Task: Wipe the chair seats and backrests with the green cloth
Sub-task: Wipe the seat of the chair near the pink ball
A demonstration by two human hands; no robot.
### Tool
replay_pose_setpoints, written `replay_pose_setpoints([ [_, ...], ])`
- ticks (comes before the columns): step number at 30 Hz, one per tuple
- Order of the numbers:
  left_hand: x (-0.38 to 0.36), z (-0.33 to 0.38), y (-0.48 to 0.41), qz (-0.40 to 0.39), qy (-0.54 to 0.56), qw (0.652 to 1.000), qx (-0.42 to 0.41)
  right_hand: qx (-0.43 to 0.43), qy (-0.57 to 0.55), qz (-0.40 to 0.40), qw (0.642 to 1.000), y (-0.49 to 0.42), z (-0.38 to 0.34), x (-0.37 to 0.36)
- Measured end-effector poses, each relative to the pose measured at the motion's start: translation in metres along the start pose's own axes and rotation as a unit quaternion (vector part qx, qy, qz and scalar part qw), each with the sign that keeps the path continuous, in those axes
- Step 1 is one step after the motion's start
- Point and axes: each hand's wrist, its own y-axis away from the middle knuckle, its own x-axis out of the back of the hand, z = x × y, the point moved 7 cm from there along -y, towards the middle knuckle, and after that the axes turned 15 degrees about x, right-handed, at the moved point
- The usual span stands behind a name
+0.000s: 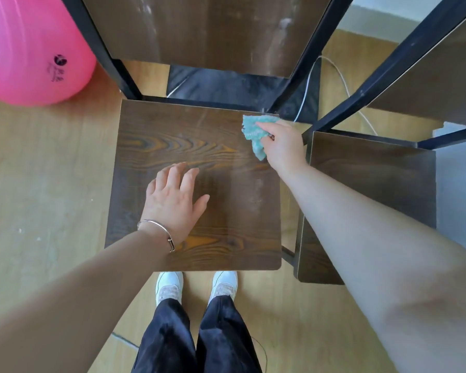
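A dark wood-grain chair seat [221,189] lies right below me, its backrest [199,30] rising at the top between black metal posts. My right hand [283,145] grips the crumpled green cloth [254,133] and presses it on the seat's far right corner. Flat on the middle of the seat lies my left hand [172,200], fingers spread, a thin bracelet on its wrist. A second chair stands to the right, with its seat [374,189] and backrest [436,84] partly behind my right forearm.
A big pink exercise ball [27,47] sits on the wooden floor [46,170] at the upper left. A white cable [342,82] runs over the floor behind the chairs. My feet in white shoes [197,285] stand at the seat's front edge.
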Motion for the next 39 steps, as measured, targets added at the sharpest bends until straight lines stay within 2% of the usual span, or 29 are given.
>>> replay_pose_setpoints([
  [3, 0.005, 0.007, -0.014, 0.013, 0.0, 1.0, -0.007, -0.009, 0.014, 0.004, 1.0, -0.04, 0.011, 0.001],
  [8, 0.002, 0.006, -0.024, 0.005, -0.003, 1.0, -0.002, -0.01, 0.028, -0.077, 0.997, -0.055, 0.022, -0.014],
  [15, 0.003, 0.001, -0.017, 0.003, 0.012, 1.0, 0.005, -0.049, -0.012, -0.075, 0.996, -0.04, 0.021, -0.021],
  [22, 0.002, -0.006, 0.0, -0.005, 0.017, 1.0, 0.006, -0.055, 0.009, -0.134, 0.989, 0.029, 0.006, -0.053],
  [28, -0.005, -0.015, 0.028, -0.014, 0.016, 1.0, 0.008, 0.004, 0.038, -0.162, 0.986, 0.107, -0.009, -0.079],
  [36, -0.022, -0.029, 0.064, -0.031, -0.006, 0.999, 0.008, 0.06, 0.001, -0.226, 0.972, 0.217, -0.018, -0.117],
  [39, -0.022, -0.03, 0.068, -0.032, -0.009, 0.999, 0.006, 0.047, -0.012, -0.255, 0.966, 0.234, -0.02, -0.12],
])
